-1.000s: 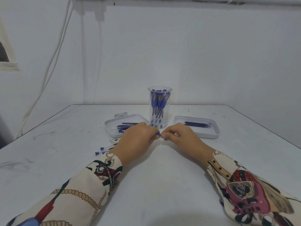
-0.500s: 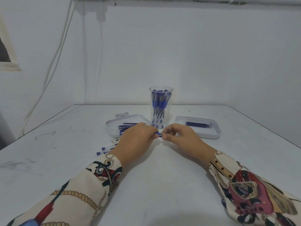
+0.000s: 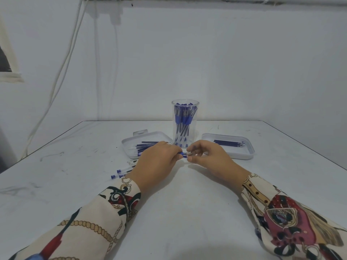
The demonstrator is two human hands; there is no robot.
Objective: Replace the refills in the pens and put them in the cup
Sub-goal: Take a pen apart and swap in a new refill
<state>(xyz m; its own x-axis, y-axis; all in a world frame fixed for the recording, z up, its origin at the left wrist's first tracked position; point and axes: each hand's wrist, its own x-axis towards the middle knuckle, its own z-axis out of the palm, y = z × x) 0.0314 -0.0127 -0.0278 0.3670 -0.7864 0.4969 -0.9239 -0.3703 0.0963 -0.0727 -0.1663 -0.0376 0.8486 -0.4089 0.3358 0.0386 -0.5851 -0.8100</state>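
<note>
- Pen (image 3: 183, 154) held just above worktop (image 3: 187, 212), in front of cup (image 3: 185, 122).
- Left hand (image 3: 155, 164) grips barrel; right hand (image 3: 208, 156) pinches tip end.
- Judged light, stiff, slick plastic; hold by blue grip section.

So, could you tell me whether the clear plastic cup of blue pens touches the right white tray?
Apart: the head view shows bare table between the cup and tray.

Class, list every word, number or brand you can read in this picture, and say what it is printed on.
No text here can be read.
small white tag left of the left hand: dark marks, too small and blurred.
pens in the cup: no print legible.
</note>
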